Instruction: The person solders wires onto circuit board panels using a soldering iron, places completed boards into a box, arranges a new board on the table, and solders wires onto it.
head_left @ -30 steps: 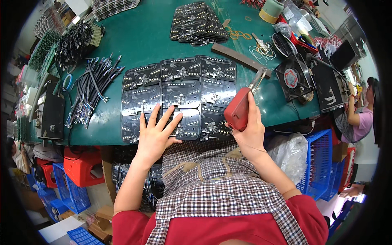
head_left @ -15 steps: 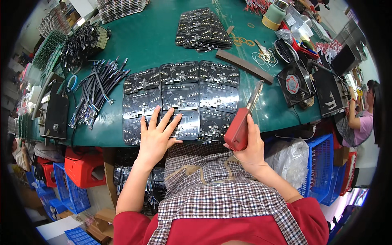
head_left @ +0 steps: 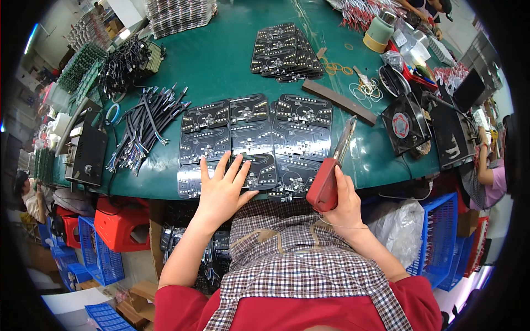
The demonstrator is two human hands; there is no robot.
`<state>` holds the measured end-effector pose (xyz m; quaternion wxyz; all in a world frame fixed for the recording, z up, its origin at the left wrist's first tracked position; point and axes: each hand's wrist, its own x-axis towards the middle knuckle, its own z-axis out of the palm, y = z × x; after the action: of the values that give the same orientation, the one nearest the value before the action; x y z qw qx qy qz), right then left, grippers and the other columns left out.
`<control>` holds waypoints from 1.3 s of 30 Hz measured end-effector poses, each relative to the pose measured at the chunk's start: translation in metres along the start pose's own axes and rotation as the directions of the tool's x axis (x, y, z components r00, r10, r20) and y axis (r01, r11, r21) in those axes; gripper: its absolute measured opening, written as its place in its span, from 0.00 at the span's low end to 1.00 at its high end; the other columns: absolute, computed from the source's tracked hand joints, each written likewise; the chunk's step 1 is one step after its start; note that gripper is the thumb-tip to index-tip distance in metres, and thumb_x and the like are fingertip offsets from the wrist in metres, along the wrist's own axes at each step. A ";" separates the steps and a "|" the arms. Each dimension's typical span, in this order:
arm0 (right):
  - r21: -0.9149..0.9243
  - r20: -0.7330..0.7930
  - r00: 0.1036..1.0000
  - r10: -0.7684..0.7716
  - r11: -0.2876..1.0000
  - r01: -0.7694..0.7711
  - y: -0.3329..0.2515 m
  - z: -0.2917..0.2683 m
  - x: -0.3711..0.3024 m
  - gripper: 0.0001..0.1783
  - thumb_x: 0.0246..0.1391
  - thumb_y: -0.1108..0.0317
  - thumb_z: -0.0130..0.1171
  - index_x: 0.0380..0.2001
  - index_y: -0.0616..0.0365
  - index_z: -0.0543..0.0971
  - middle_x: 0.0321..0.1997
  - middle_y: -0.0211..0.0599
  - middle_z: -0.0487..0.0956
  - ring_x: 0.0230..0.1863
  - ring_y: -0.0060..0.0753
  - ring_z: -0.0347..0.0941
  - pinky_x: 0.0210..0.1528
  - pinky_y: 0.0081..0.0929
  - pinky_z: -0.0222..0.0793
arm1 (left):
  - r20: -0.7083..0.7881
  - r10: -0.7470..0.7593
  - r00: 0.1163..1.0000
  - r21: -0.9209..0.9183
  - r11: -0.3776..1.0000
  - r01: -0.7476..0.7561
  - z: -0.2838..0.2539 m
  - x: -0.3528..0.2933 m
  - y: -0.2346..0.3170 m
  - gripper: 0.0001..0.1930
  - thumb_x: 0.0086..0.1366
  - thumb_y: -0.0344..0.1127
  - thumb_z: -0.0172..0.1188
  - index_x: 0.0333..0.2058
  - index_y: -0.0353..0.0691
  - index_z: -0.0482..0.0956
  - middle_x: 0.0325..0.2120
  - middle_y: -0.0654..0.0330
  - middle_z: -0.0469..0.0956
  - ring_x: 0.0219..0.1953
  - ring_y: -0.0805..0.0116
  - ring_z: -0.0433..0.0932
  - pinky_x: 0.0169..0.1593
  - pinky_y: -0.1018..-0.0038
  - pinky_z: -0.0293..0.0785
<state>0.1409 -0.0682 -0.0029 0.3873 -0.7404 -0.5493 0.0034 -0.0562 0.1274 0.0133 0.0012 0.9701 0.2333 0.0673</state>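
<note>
The black circuit boards (head_left: pixel 251 139) lie as grid on the green table (head_left: pixel 221 60); upon the grid's near-left part is the left hand (head_left: pixel 223 190), spread, grasping nothing; right of the grid, the right hand (head_left: pixel 345 207) clasps the red tool (head_left: pixel 322 187); the boards seem light and stiff, their components probably fragile; one should hold them by edges.

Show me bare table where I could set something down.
Bare green tabletop lies between the loose cables and stacked boards, and between the red-handled tool and fan. Crowded: the laid-out boards beneath the left hand.
</note>
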 end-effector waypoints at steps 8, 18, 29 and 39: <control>0.008 0.005 1.000 -0.003 1.000 0.002 0.002 -0.001 0.001 0.49 0.32 0.76 0.67 0.62 0.55 0.56 0.45 0.45 0.70 0.40 0.47 0.74 0.38 0.33 0.73 | -0.019 -0.028 0.999 -0.112 0.993 0.026 0.010 -0.006 -0.010 0.33 0.51 0.49 0.63 0.55 0.44 0.68 0.58 0.57 0.62 0.64 0.52 0.53 0.62 0.45 0.44; 0.014 0.037 0.999 -0.033 0.999 0.032 0.010 -0.004 0.001 0.48 0.30 0.77 0.67 0.60 0.56 0.59 0.46 0.46 0.70 0.42 0.48 0.73 0.40 0.34 0.73 | 0.047 -0.074 0.996 -0.095 0.992 0.078 -0.001 -0.018 -0.036 0.32 0.50 0.49 0.63 0.55 0.49 0.68 0.60 0.62 0.61 0.65 0.54 0.50 0.63 0.45 0.42; 0.050 -0.132 0.991 -0.029 0.998 0.036 0.016 -0.005 -0.023 0.53 0.35 0.73 0.71 0.62 0.63 0.50 0.44 0.49 0.74 0.36 0.40 0.76 0.37 0.31 0.73 | 0.060 0.372 0.926 -0.291 0.894 -0.340 -0.002 0.055 0.065 0.39 0.48 0.57 0.63 0.60 0.57 0.62 0.63 0.58 0.54 0.66 0.53 0.47 0.61 0.39 0.42; 0.082 -0.221 0.969 0.105 0.993 -0.089 0.013 0.011 -0.039 0.52 0.40 0.80 0.64 0.64 0.64 0.44 0.40 0.46 0.77 0.35 0.36 0.78 0.37 0.28 0.74 | -0.075 0.601 0.796 -0.338 0.736 -0.587 0.024 0.095 0.069 0.30 0.51 0.53 0.61 0.50 0.46 0.70 0.53 0.60 0.67 0.61 0.62 0.60 0.62 0.42 0.40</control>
<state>0.1315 -0.0950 -0.0343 0.4726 -0.7478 -0.4643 -0.0420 0.0618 0.1098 0.0039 0.1535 0.9790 -0.1036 0.0847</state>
